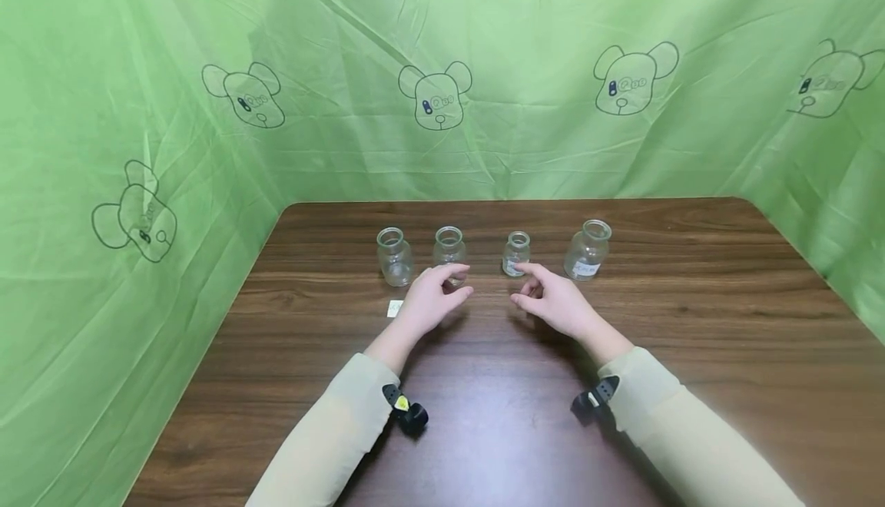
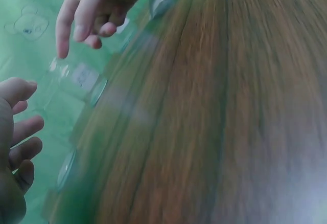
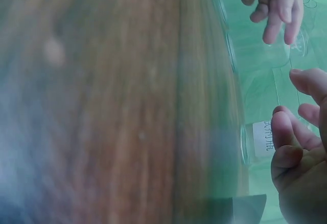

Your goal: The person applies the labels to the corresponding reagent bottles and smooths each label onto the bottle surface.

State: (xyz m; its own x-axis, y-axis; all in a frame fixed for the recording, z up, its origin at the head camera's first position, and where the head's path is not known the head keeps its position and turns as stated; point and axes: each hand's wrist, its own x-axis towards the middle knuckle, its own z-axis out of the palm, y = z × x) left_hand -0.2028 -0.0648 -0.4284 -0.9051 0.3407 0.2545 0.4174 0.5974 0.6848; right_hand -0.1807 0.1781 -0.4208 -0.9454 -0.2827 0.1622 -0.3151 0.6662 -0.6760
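- Head view: you have two clear glass jars in front of your hands on the far half of the bench (image 1: 498, 445): the left-centre jar (image 1: 450, 246) just beyond your left hand (image 1: 437, 296), and the small jar (image 1: 516, 253) just beyond your right hand (image 1: 553, 299). Both hands' fingers are loosely bent, thumbs apart, and hold nothing.
- Your right index finger overlaps the small jar's label here; contact is unclear. A careless forward push could tip that light-looking glass. A sideways sweep of your left hand could knock the left-centre jar into the leftmost jar (image 1: 396, 259) or drag the paper slip (image 1: 395, 308) beside your wrist. The large jar (image 1: 588, 253) stands clear on the right.
- Left wrist view: transparent glass almost melts into the green backdrop, so you could misjudge its edge and bump it. The small jar's pale label shows best.
- Right wrist view: that label carries dark handwriting, partly hidden by your right fingers; rubbing could lift or smudge it. The jar looks upright, its glass colourless.
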